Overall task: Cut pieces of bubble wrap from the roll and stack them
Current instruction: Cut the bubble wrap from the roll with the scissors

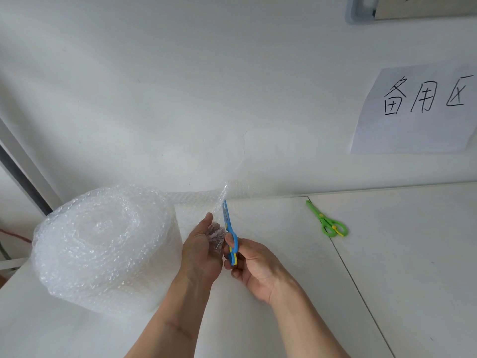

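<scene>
A big roll of clear bubble wrap (103,244) stands on the white table (387,267) at the left. A loose sheet (232,166) runs from it to the right and rises against the wall. My left hand (200,251) pinches the sheet's near edge, bunching it in the fingers. My right hand (254,267) grips blue and yellow scissors (228,226), thumb through a handle loop. Their blades point up and away into the sheet, just right of my left fingers.
A second pair of scissors (326,220), green with yellow, lies on the table to the right. A paper sign (418,109) with handwritten characters hangs on the white wall. A seam between two tabletops (346,267) runs diagonally at the right.
</scene>
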A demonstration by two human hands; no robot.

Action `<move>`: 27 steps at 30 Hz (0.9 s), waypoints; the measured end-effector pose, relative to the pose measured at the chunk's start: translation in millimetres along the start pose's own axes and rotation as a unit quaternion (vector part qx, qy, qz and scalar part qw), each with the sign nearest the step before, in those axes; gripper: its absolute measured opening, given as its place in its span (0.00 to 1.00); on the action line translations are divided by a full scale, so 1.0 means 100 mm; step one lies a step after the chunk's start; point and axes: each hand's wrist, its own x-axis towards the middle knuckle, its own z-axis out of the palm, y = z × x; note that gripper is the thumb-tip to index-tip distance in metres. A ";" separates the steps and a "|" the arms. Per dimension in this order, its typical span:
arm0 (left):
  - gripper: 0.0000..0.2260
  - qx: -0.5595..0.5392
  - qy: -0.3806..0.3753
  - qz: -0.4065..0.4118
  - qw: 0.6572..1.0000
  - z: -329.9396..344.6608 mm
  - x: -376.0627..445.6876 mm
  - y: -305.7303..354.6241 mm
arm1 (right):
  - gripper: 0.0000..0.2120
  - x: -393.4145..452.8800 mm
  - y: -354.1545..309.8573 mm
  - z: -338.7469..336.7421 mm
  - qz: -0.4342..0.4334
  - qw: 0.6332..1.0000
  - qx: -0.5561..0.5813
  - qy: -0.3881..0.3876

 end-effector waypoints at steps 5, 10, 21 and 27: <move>0.17 -0.048 0.003 0.065 0.997 -0.01 0.01 -0.02 | 0.13 -0.02 0.06 -0.02 -0.010 0.999 0.014 0.027; 0.19 -0.059 -0.012 0.082 0.995 0.01 0.01 -0.04 | 0.13 -0.04 0.09 -0.04 -0.010 0.999 0.026 0.043; 0.12 -0.013 0.036 0.068 0.997 0.15 0.02 -0.02 | 0.13 -0.03 0.04 -0.03 0.003 0.999 0.023 0.022; 0.10 0.011 0.051 0.081 0.995 0.14 -0.02 -0.04 | 0.14 0.00 0.10 -0.04 -0.021 0.999 0.026 0.037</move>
